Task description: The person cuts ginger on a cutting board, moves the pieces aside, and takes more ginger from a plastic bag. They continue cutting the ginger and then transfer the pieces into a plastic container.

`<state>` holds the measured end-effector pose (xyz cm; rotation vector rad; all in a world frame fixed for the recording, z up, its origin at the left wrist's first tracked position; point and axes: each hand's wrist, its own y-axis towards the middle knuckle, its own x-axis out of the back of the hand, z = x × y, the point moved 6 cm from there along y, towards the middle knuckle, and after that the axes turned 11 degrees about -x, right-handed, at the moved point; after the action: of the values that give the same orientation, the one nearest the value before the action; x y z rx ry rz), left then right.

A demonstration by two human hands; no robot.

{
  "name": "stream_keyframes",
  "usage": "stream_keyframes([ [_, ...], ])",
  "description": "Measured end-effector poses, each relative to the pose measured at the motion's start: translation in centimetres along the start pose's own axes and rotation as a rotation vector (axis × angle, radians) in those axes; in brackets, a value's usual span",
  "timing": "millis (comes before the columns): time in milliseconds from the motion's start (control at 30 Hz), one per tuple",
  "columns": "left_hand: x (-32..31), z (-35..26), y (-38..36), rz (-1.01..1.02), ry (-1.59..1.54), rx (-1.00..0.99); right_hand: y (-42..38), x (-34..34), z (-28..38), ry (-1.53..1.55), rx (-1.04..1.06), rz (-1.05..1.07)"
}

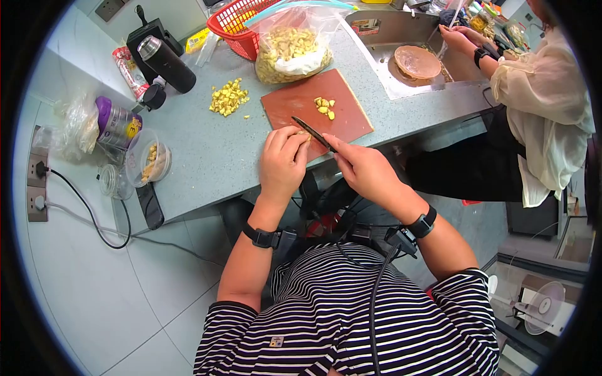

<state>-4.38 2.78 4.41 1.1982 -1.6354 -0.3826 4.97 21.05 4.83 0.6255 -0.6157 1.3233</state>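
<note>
My right hand (367,168) grips a small dark-bladed knife (313,133), its blade slanting up and left across the near edge of the brown cutting board (285,106). The fingers of my left hand (283,156) are closed on a small yellowish piece (306,134), mostly covered by the fingertips, and the blade lies right against it. Several cut yellow pieces (325,108) rest on the board. To its left, a heap of similar yellow pieces (229,98) sits on the counter. Behind the board stands a zip bag (291,53) filled with more of them.
Left on the counter are a black thermos (168,66), a purple-lidded can (118,122), a plastic tub (150,160) and a phone (150,205) at the edge. A red basket (235,31) is behind. At the right, another person (533,100) works over the sink (382,47).
</note>
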Motion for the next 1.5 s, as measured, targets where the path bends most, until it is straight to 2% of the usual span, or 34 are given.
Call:
stream_keyframes([
  [400,-0.2,0.2,-0.1,-0.003,0.002,-0.023,1.1,-1.4,1.7,-0.268,-0.08,0.074],
  [500,-0.1,-0.1,-0.3,0.017,0.006,-0.063,2.1,-2.4,1.8,-0.299,0.013,0.0],
  [700,0.0,0.3,-0.4,-0.023,-0.012,-0.022,1.4,-2.5,0.8,-0.114,0.02,-0.079],
  [767,-0.1,0.3,-0.5,-0.017,-0.012,-0.004,0.9,-2.3,0.1,0.074,-0.02,-0.07],
  [867,-0.2,0.2,-0.5,-0.01,-0.005,0.008,0.4,-1.8,0.1,0.144,-0.119,0.028],
  [1167,0.0,-0.2,-0.2,-0.003,-0.01,0.037,-0.5,-1.2,0.3,0.143,-0.018,-0.052],
  [1500,-0.1,0.0,-0.3,0.003,0.0,0.028,-0.8,-0.7,0.7,0.081,-0.106,0.051],
])
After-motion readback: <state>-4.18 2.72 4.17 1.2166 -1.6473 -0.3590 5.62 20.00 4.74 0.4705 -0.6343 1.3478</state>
